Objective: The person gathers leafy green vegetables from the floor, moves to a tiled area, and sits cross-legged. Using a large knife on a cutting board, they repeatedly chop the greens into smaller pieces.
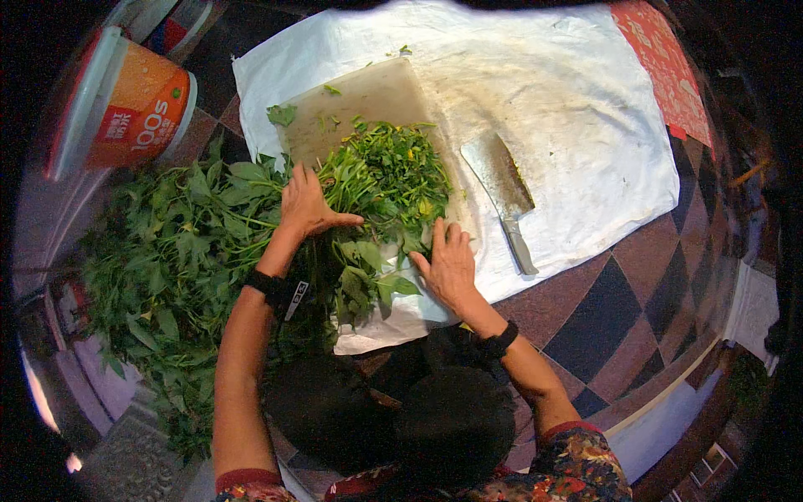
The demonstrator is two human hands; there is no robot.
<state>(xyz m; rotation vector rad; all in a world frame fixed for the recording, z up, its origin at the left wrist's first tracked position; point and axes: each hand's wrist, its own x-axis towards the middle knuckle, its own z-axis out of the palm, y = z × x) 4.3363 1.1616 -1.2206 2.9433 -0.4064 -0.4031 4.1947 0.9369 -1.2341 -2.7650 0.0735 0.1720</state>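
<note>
Chopped green leaves and stems (401,166) are heaped on a pale cutting board (370,94), which lies on a white cloth sheet (583,125). At the heap's left edge, my left hand (307,204) rests with thumb and fingers spread, beside uncut stems. My right hand (448,260) touches the lower right edge of the greens, its fingers apart. Between my hands, leafy sprigs (361,276) hang over the board's near side. A cleaver (502,188) with a grey handle lies on the cloth, right of the board. What lies under my palms is hidden.
A large pile of leafy green stalks (182,245) spreads on my left. Behind it, an orange plastic bucket (141,103) lies tilted. Red printed paper (665,69) sits at the cloth's far right corner. Diamond-patterned floor tiles (596,320) show on the right.
</note>
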